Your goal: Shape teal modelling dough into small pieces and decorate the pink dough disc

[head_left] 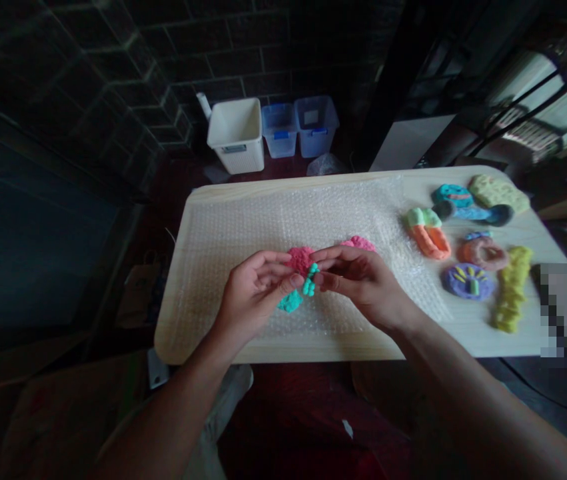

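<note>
A lumpy crimson piece of modelling clay is held up between my two hands over the bubble wrap. My left hand grips it from the left, thumb below and fingers curled behind. Small beaded teal clay shows below the crimson piece, against the thumb tip of my right hand. The right index fingertip touches the crimson clay's right edge, and that hand is pinched closed. Below the hands is a teal clay lump. Behind my right hand, a pink clay lump is partly hidden.
Several shaped clay pieces lie on the table's right, among them a yellow strip, a purple disc, an orange-and-green loop and a blue-grey dumbbell shape. Beyond the table stand a white bin and two clear tubs.
</note>
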### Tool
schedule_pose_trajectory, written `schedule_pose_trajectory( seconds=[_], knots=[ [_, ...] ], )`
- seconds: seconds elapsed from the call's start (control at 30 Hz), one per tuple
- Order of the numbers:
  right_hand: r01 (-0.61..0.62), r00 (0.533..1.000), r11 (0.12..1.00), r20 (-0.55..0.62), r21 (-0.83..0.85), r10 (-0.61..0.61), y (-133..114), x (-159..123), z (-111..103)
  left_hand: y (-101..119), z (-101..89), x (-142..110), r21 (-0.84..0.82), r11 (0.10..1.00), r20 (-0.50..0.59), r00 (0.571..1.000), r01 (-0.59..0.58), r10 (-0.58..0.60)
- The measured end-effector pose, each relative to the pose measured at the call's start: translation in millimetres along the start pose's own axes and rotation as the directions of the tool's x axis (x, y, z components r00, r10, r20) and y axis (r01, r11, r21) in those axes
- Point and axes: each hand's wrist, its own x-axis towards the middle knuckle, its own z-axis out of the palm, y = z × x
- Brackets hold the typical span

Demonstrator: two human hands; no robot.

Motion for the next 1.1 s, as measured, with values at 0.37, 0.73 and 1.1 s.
schedule_pose_trajectory(
  seconds=[0.37, 0.73, 1.1],
  knots=[
    [-0.105, 0.993, 0.816, -0.015, -0.569, 0.118, 11.4, -11.6, -29.4, -9.1, -14.8, -12.4, 0.693, 0.641, 0.356, 0.93, -0.33, 0.095],
    [0.11, 0.99, 0.491, 0.054, -0.864, -0.127, -5.5, -30.8, -15.0, -2.9, -9.6, -16.9, 0.324, 0.942, 0.304, 0.952, -0.088, -0.016],
    [0.415, 0.907, 0.589, 0.265, -0.694, -0.327, -7.5, -32.9, 13.1, -2.0, 8.0, -13.0, -0.016, 0.977, 0.282, 0.939, 0.212, -0.199]
  ],
)
